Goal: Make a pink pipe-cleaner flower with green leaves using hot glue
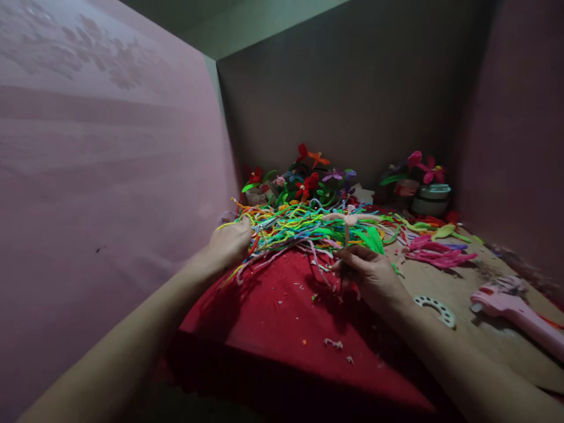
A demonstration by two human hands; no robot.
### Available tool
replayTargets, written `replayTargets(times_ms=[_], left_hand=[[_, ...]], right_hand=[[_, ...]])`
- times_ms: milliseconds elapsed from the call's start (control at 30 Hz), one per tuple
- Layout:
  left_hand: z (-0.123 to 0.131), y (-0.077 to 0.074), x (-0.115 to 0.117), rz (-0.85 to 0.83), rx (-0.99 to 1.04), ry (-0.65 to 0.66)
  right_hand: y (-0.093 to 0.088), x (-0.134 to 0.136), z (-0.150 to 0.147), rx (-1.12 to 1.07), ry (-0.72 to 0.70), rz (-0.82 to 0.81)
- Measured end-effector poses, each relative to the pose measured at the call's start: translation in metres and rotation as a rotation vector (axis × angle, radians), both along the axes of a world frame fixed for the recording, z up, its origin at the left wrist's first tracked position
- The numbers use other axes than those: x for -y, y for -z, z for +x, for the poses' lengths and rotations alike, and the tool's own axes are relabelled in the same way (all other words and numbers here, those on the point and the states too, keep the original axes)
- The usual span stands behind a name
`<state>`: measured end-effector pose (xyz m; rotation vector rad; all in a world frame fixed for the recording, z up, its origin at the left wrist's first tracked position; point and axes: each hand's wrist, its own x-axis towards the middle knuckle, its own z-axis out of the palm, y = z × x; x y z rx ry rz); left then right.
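My left hand point(229, 239) rests at the left edge of a heap of coloured pipe cleaners point(304, 226), its fingers curled into the strands. My right hand point(372, 271) is closed in a pinch round the thin stem of a pipe-cleaner flower point(350, 220), which stands upright with pale peach petals on top and green leaves point(372, 238) beside the fingers. Both hands work over a red cloth point(282, 311) sprinkled with small clippings.
Finished pipe-cleaner flowers point(308, 176) stand along the back wall, with more in a small pot point(429, 197) at the right. Pink strands point(434, 252) lie on the brown board. A pink glue gun point(515, 308) and a white curved template point(436, 308) lie at the right.
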<state>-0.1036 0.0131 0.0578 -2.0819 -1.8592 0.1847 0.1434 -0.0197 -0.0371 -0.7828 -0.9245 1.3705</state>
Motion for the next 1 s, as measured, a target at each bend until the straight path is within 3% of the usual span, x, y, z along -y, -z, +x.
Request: replayTargets(times_ms=[333, 567, 733, 1000], left_hand=[[-0.005, 0.005, 0.004, 0.025, -0.013, 0.031], [0.018, 0.024, 0.039, 0.037, 0.068, 0.382], [0.037, 0.037, 0.043, 0.044, 0.052, 0.388], [0.054, 0.043, 0.041, -0.018, 0.046, 0.338]], right_hand=[[0.007, -0.005, 0.002, -0.016, -0.023, 0.005], [0.005, -0.002, 0.0, 0.008, 0.006, 0.032], [0.002, 0.001, -0.001, 0.031, -0.006, 0.037], [0.004, 0.001, -0.001, 0.037, -0.05, 0.062]])
